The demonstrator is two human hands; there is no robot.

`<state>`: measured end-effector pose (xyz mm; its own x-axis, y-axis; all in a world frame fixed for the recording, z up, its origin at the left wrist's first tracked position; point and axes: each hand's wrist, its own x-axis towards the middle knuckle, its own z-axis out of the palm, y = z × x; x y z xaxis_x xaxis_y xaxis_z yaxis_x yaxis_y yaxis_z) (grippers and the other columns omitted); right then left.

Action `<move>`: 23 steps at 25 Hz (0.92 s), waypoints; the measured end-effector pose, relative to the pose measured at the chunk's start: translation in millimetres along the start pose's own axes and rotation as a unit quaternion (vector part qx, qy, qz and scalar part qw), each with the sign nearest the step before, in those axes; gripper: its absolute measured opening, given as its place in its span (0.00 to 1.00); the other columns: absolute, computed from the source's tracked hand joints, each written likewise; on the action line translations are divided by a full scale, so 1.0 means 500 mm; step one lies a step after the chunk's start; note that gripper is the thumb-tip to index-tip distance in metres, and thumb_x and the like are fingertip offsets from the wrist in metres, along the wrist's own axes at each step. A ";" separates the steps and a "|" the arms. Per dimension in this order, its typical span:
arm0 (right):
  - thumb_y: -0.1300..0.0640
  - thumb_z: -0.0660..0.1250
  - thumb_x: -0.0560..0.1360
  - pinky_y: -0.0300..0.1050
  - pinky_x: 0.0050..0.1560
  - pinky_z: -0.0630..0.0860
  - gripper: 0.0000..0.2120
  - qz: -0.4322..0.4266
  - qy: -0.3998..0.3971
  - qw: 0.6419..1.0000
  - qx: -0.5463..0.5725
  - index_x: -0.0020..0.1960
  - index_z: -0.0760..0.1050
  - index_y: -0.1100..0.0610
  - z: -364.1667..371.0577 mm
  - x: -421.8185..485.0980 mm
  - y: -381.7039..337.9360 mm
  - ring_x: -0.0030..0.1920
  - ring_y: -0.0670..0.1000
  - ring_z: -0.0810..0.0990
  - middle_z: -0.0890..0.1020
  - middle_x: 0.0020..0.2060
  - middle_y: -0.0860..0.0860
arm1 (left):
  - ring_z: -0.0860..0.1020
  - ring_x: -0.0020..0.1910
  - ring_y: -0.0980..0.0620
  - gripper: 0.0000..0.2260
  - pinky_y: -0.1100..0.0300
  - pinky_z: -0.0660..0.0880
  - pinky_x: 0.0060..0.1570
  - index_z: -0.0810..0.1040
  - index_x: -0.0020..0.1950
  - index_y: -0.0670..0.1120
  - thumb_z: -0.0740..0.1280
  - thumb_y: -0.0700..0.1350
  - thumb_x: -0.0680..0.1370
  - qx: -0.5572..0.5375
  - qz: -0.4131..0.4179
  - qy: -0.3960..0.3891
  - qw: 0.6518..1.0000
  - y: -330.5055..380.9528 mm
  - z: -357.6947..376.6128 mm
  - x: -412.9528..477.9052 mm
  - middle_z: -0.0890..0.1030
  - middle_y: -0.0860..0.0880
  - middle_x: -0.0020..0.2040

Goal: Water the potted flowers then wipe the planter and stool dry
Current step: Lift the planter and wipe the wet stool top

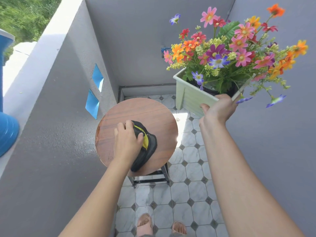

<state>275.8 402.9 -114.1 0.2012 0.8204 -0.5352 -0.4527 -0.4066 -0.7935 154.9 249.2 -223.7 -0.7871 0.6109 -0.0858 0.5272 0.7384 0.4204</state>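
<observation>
A round wooden stool (148, 110) stands in the middle of a narrow tiled corner. My left hand (127, 139) presses a black and yellow cloth (147, 146) flat on the seat, near its front. My right hand (218, 108) grips the near rim of a pale green planter (189, 98) and holds it in the air, to the right of the stool and above the floor. The planter is tilted and filled with colourful flowers (227, 50) in pink, orange, purple and yellow.
Grey walls close in on the left, back and right. A blue tap (164, 49) sticks out of the back wall behind the flowers. Patterned floor tiles (193, 190) lie below, with my sandalled feet (160, 224) at the bottom. A blue barrel (6, 127) stands beyond the left wall.
</observation>
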 end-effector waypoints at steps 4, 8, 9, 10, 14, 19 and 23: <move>0.67 0.57 0.73 0.55 0.59 0.76 0.30 0.000 0.000 1.000 0.006 0.74 0.61 0.54 0.000 0.003 0.000 0.34 0.46 0.68 0.65 0.72 0.52 | 0.73 0.51 0.40 0.34 0.48 0.74 0.44 0.73 0.60 0.39 0.67 0.66 0.68 0.192 0.053 -0.063 0.978 -0.005 0.049 -0.036 0.76 0.41 0.52; 0.67 0.56 0.74 0.55 0.60 0.75 0.29 0.006 0.003 1.000 0.002 0.74 0.61 0.57 -0.002 0.006 -0.001 0.33 0.48 0.69 0.65 0.71 0.53 | 0.76 0.36 0.40 0.12 0.56 0.70 0.27 0.79 0.47 0.38 0.75 0.40 0.66 0.204 0.154 0.046 0.966 -0.053 0.075 -0.024 0.80 0.41 0.39; 0.67 0.57 0.74 0.55 0.59 0.76 0.29 0.005 0.003 1.000 0.004 0.74 0.61 0.57 -0.003 0.010 0.000 0.35 0.49 0.71 0.65 0.71 0.53 | 0.75 0.33 0.41 0.08 0.56 0.69 0.26 0.79 0.44 0.39 0.71 0.35 0.67 0.202 0.171 0.073 0.962 -0.059 0.069 -0.014 0.78 0.42 0.36; 0.67 0.57 0.73 0.55 0.58 0.77 0.29 0.003 0.004 1.000 0.009 0.74 0.61 0.56 -0.004 0.015 0.001 0.40 0.51 0.73 0.65 0.70 0.53 | 0.75 0.33 0.41 0.07 0.55 0.69 0.26 0.78 0.44 0.39 0.67 0.33 0.68 0.177 0.174 0.080 0.966 -0.058 0.064 -0.007 0.78 0.42 0.36; 0.67 0.57 0.72 0.52 0.53 0.79 0.31 0.000 0.005 1.000 0.024 0.74 0.61 0.53 -0.009 0.028 0.005 0.55 0.56 0.68 0.66 0.62 0.49 | 0.73 0.38 0.50 0.05 0.56 0.64 0.37 0.74 0.49 0.41 0.60 0.41 0.80 -0.218 0.051 -0.034 0.974 0.016 -0.003 -0.003 0.77 0.48 0.41; 0.67 0.57 0.72 0.52 0.53 0.79 0.31 0.005 0.013 1.000 0.015 0.74 0.60 0.52 -0.015 0.029 0.010 0.55 0.57 0.68 0.65 0.69 0.51 | 0.76 0.51 0.47 0.13 0.57 0.70 0.46 0.73 0.63 0.42 0.58 0.41 0.81 -0.403 -0.131 -0.216 0.880 0.029 -0.019 0.027 0.79 0.44 0.55; 0.67 0.57 0.73 0.51 0.53 0.79 0.31 0.004 0.009 1.000 0.014 0.75 0.59 0.53 -0.014 0.025 0.015 0.55 0.57 0.67 0.65 0.66 0.50 | 0.69 0.61 0.38 0.14 0.53 0.62 0.62 0.73 0.62 0.36 0.56 0.38 0.78 -0.130 0.037 0.079 0.988 0.050 0.020 -0.003 0.73 0.36 0.62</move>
<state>280.9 407.5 -128.6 0.2129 0.8104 -0.5458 -0.4784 -0.4007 -0.7814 172.5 269.5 -222.3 -0.8012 0.5920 0.0875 0.5004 0.5825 0.6405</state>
